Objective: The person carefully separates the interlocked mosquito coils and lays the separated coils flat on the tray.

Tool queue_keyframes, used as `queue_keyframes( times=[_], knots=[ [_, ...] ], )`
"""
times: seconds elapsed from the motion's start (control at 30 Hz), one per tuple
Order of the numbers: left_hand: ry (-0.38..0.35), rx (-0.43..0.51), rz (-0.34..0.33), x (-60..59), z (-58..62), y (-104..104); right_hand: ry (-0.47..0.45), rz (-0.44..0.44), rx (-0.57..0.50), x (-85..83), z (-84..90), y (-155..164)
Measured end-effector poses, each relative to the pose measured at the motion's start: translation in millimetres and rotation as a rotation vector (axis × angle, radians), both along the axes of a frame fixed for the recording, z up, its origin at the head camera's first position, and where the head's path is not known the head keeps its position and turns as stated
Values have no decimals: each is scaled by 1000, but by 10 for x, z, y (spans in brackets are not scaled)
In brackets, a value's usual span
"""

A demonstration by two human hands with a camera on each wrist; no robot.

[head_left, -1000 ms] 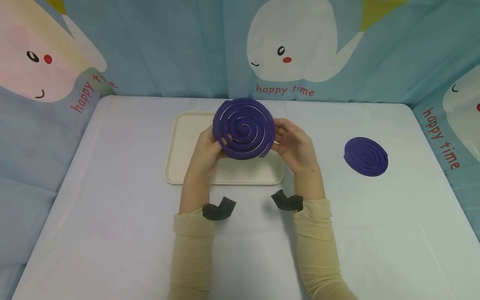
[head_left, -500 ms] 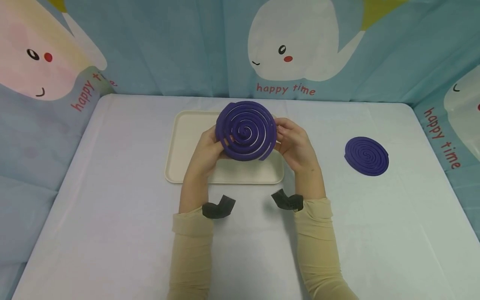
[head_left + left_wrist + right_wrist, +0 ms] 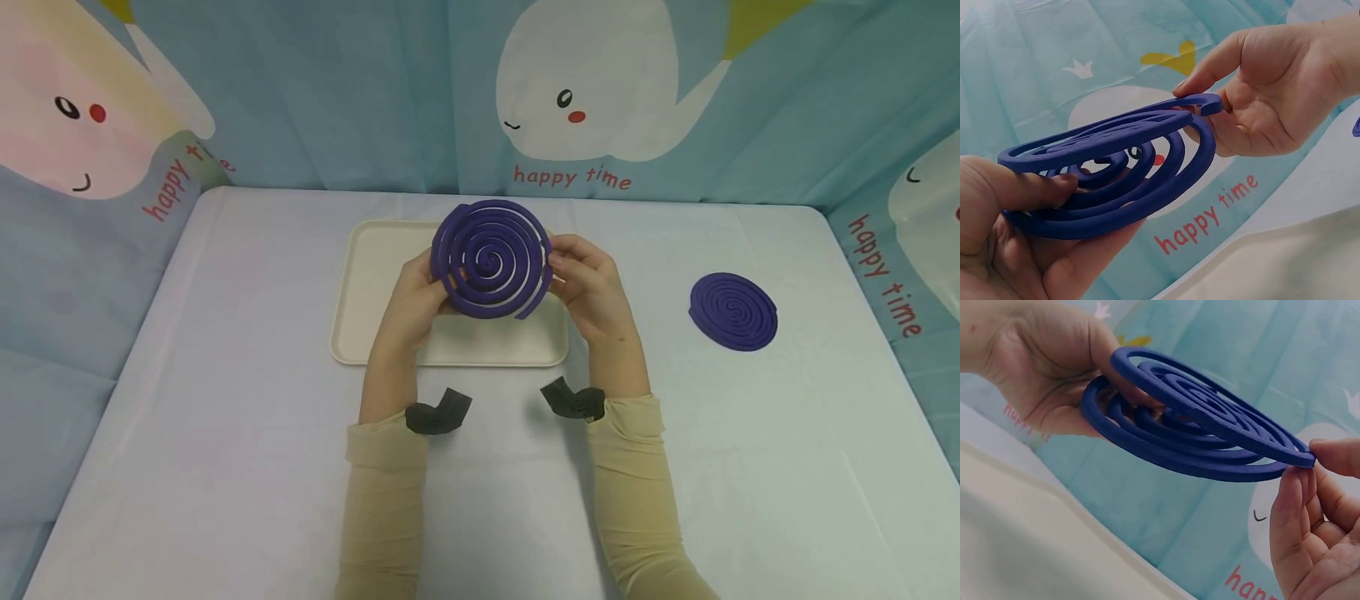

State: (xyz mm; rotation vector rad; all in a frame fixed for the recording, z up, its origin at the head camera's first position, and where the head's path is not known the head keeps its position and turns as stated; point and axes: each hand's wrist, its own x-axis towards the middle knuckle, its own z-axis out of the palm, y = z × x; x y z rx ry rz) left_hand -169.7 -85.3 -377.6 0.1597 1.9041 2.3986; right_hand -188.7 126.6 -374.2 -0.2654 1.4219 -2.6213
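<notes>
Coils (image 3: 491, 259) of purple, two nested spirals, sit between our hands above the far half of a cream tray (image 3: 375, 283), lifted clear of it. Our left hand (image 3: 411, 302) takes the pair at nine o'clock: in the left wrist view the thumb (image 3: 1019, 187) lies over the upper spiral while the fingers curl beneath the lower one, a closed grip on the coils (image 3: 1116, 169). Our right hand (image 3: 592, 287) meets them at three o'clock. In the right wrist view the thumb and forefinger (image 3: 1335, 455) pinch the free outer tip of the upper spiral, and the other fingers (image 3: 1291, 519) stand loosely below it. There the two spirals (image 3: 1197, 425) part on the right side, the upper one raised off the lower, while they lie close together at the left hand's end.

From the head view the tray rests on the pale tabletop (image 3: 225, 417) at twelve o'clock from our wrists, its near edge just beyond them. A second purple coil (image 3: 732, 311) lies flat on the tabletop at three o'clock, well apart from the tray and from both hands. Black straps (image 3: 437, 412) stick out at each wrist, by the cuffs of the tan sleeves (image 3: 382, 500). A blue curtain (image 3: 337, 92) printed with white whales hangs behind the tabletop at twelve o'clock.
</notes>
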Motion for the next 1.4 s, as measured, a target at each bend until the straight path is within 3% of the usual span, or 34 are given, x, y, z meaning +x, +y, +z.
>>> queue_keyframes(
  times=[0.4,0.77,1.03,1.4],
  knots=[
    [-19,136,-98,4,18,-34,59,-17,28,-24,13,0],
    [-17,104,-60,-6,31,-54,50,-28,45,-31,23,-26],
    [-68,68,-11,-10,11,-59,87,-36,65,4,1,-40],
    [-81,55,7,-8,2,-53,154,-28,111,17,-24,-30]
  ],
)
